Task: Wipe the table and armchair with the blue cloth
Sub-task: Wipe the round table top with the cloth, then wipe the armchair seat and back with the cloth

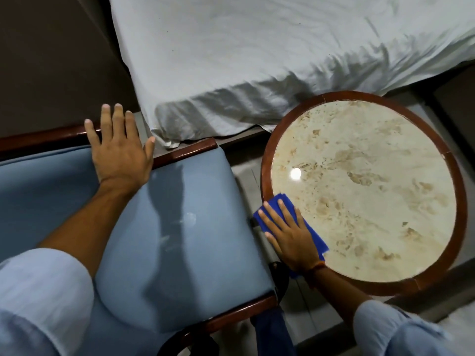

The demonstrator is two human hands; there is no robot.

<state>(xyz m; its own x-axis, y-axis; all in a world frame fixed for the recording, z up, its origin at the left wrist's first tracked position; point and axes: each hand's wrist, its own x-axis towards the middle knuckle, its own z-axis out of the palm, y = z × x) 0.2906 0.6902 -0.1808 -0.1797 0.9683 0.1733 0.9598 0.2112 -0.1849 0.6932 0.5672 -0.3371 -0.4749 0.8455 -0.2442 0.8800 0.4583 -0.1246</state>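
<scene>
A round table (460, 199) with a cream marbled top and a dark wooden rim stands at the right. My right hand (289, 233) lies flat on the blue cloth (314, 233), pressing it on the table's near-left edge, partly over the rim. The armchair (180, 227) with blue upholstery and a wooden frame fills the left and middle. My left hand (119, 147) rests flat, fingers spread, on the chair's far wooden rail and upholstery, holding nothing.
A bed with a rumpled white sheet (257, 60) runs across the top, its corner close to both chair and table. A narrow strip of grey floor (244, 173) separates chair and table. A dark wall (51, 60) is at the upper left.
</scene>
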